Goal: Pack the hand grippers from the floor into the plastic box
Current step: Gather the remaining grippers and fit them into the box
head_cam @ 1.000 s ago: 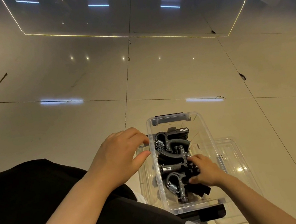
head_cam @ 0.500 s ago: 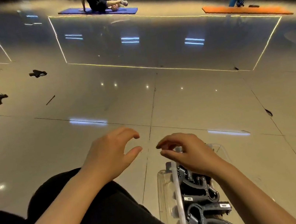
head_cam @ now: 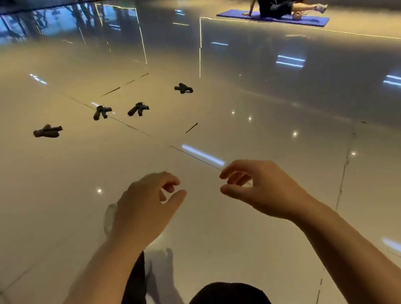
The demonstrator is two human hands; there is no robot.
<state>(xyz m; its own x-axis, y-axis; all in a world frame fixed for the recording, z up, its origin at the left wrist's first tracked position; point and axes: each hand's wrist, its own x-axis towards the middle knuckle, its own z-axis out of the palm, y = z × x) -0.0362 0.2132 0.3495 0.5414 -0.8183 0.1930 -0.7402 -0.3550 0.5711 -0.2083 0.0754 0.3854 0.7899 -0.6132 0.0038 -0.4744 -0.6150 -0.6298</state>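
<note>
Glossy tiled floor (head_cam: pixel 255 122), four black hand grippers (head_cam: pixel 138 109) scattered on it, blue mat (head_cam: pixel 309 19) far off

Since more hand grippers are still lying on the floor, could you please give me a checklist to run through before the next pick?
1. Left hand free: ok, open and empty.
2. Right hand free: ok, open and empty.
3. Hand grippers left to collect: ok, four visible, nearest-looking, others.
4. Floor between hands and them unobstructed: ok.
5. Within arm's reach: cannot tell, probably not.
6. Plastic box position: cannot tell, out of view.
</note>
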